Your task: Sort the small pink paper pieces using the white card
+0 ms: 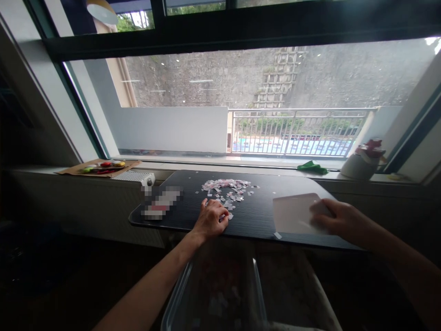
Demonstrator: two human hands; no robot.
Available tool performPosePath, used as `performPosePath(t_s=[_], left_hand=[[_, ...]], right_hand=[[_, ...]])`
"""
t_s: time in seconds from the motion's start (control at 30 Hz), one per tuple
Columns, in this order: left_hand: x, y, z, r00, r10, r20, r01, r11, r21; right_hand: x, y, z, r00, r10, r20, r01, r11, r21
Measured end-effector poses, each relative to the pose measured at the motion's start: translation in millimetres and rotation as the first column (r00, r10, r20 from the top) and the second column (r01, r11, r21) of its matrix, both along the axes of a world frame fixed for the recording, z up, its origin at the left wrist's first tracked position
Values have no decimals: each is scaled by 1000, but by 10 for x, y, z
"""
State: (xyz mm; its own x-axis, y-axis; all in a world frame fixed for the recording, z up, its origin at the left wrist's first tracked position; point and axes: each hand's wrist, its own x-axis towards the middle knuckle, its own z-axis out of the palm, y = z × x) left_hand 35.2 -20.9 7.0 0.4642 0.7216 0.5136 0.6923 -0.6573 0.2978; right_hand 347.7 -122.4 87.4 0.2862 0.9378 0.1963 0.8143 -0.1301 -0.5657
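Observation:
My left hand [212, 218] rests at the near edge of the dark table [186, 202], with its fingers curled downward. Any scraps under those fingers are hidden. Just beyond it, small white and pinkish paper scraps [229, 186] lie in a loose pile, some scattered toward me. My right hand [329, 216], slightly blurred, grips the right side of a thin white rectangular sheet [291, 214], held tilted over the table's right part. A single scrap [277, 235] lies on the table edge below the sheet. Under the table edge, a clear plastic bin [260, 294] contains some scraps.
A blurred-out item [161, 204] lies on the table's left end. Along the window sill are a brown board [74, 169] with colourful items, a green cloth [312, 168] and a pale rounded object [360, 163]. A white radiator [136, 177] stands behind the table's left side.

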Motion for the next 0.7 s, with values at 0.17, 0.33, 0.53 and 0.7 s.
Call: performPosePath(t_s=[0.17,0.33,0.53,0.7], left_hand=[[-11,-10,19,1000,-3,-8,3,1000,1],[-16,-15,37,1000,-5,-13,6,1000,3],[-32,-4,25,1000,2,-24,-2,1000,16],[-19,-18,32,1000,15,-16,-15,1000,4]], right_hand=[[139,75,-97,937,-102,-334,67,991,-113],[88,63,-176,818,-87,-568,-25,982,-187],[190,11,-275,765,-8,-644,-131,977,-168],[297,-40,-276,764,-7,-646,-164,965,-204]])
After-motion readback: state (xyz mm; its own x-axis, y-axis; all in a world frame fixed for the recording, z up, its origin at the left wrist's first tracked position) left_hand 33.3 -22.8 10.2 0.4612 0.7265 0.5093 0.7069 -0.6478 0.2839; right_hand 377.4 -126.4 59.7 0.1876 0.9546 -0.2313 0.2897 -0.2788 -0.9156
